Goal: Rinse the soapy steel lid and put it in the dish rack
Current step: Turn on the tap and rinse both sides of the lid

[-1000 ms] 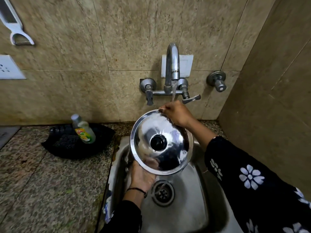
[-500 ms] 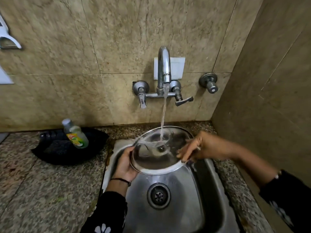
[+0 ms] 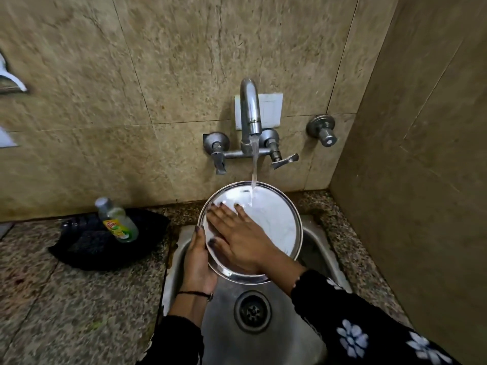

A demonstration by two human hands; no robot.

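The round steel lid [image 3: 276,219] is held tilted over the sink [image 3: 226,335], its hollow inner side facing me and wet. Water from the tap [image 3: 250,111] runs onto its upper part. My left hand [image 3: 197,262] grips the lid's lower left rim from beneath, thumb on the edge. My right hand [image 3: 239,235] lies flat inside the lid, fingers spread toward the upper left. No dish rack is in view.
A dish soap bottle [image 3: 117,219] leans on a black tray [image 3: 105,241] on the granite counter left of the sink. The drain [image 3: 252,310] lies below the lid. Tap valves [image 3: 284,156] stick out of the tiled wall; a side wall stands close on the right.
The lid was turned from knob side facing me to hollow side facing me under the running water. My right hand moved from the rim onto the lid's inner surface.
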